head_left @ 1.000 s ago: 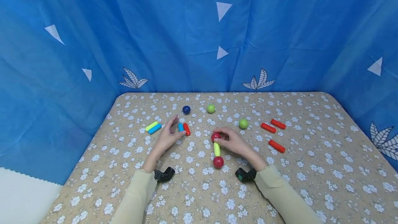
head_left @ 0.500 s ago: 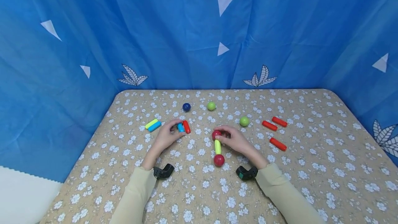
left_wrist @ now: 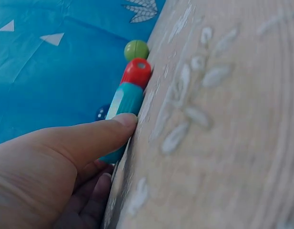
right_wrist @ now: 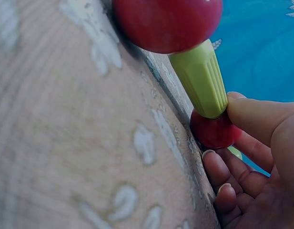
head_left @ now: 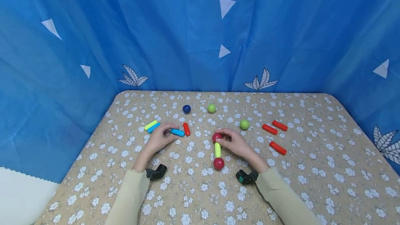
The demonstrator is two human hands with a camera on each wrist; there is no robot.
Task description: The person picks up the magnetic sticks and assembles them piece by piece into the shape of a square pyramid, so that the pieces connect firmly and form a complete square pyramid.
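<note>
My left hand (head_left: 158,139) pinches a blue rod (head_left: 177,132) between thumb and fingers, low over the cloth. In the left wrist view the thumb lies along this blue rod (left_wrist: 125,99), and a red rod (left_wrist: 136,71) shows just beyond its end. My right hand (head_left: 235,144) grips the far end of a dumbbell-shaped piece: a yellow-green ribbed rod (head_left: 217,150) with a red ball at each end. Its thumb and fingers are around the far red ball (head_left: 216,137); the near red ball (head_left: 218,164) rests on the table, seen large in the right wrist view.
Further back sit a dark blue ball (head_left: 186,109) and two green balls, one (head_left: 211,108) central, another (head_left: 244,124) right of it. Several red rods (head_left: 270,129) lie at the right. A yellow rod (head_left: 151,125) and a blue rod (head_left: 153,127) lie left of my left hand.
My left hand closed its fingers on the blue rod beside the red one, then drew it left and turned it sideways. My right hand keeps hold of the dumbbell-shaped piece in the same place.
</note>
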